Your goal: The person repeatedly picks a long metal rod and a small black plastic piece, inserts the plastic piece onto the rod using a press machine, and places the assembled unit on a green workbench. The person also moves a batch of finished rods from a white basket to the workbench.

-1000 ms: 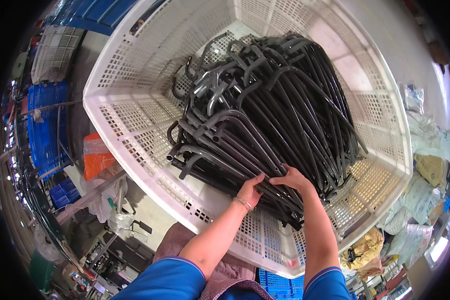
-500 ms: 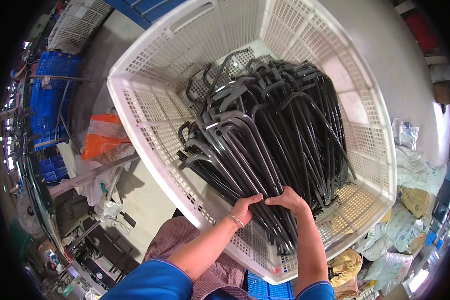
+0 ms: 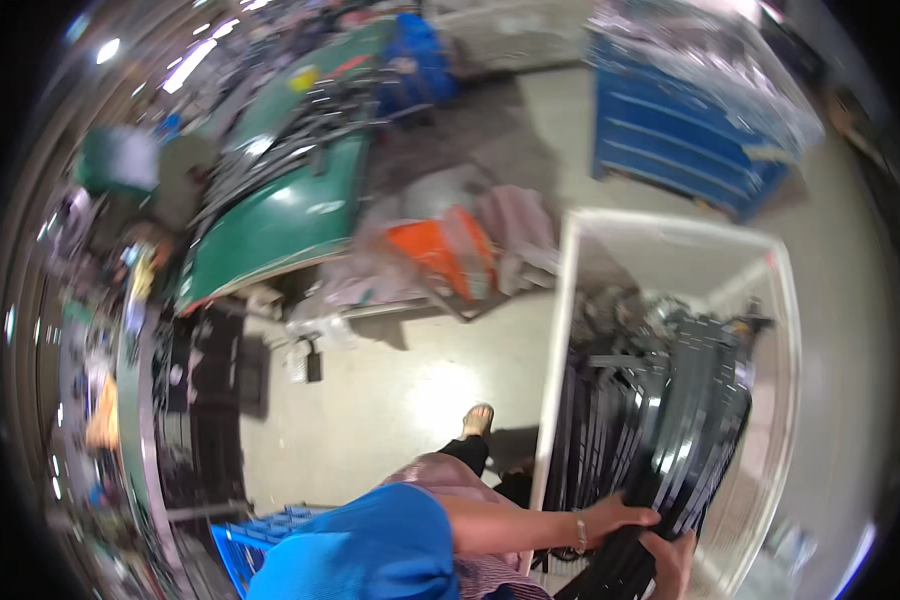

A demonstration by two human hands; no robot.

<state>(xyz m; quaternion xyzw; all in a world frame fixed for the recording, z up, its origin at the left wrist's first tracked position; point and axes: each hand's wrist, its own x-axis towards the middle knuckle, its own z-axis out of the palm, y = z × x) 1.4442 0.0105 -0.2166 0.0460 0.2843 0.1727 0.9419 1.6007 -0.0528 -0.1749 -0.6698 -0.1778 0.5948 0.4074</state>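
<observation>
Green colour has the table (image 3: 295,205) at the upper left, and a heap of dark bars (image 3: 315,115) lies on it. Low down, a blue plastic crate (image 3: 232,555) shows beside the person's blue sleeve (image 3: 360,545). Further right, near the table, one sees an orange sheet (image 3: 425,245), and below it a foot (image 3: 478,420) on the pale floor (image 3: 370,410). Next comes the white basket (image 3: 570,260), inside which lie many bent black tubes (image 3: 685,410). At its near end, the left hand (image 3: 615,518), with a bracelet (image 3: 581,533) at the wrist, grasps a bundle of these tubes; the right hand (image 3: 673,560) grasps the same bundle from the other side, the two thumbs being close together on top. The other fingers are mostly hidden. Beyond the basket's far end stands a blue container (image 3: 670,140) with clear plastic over it.
</observation>
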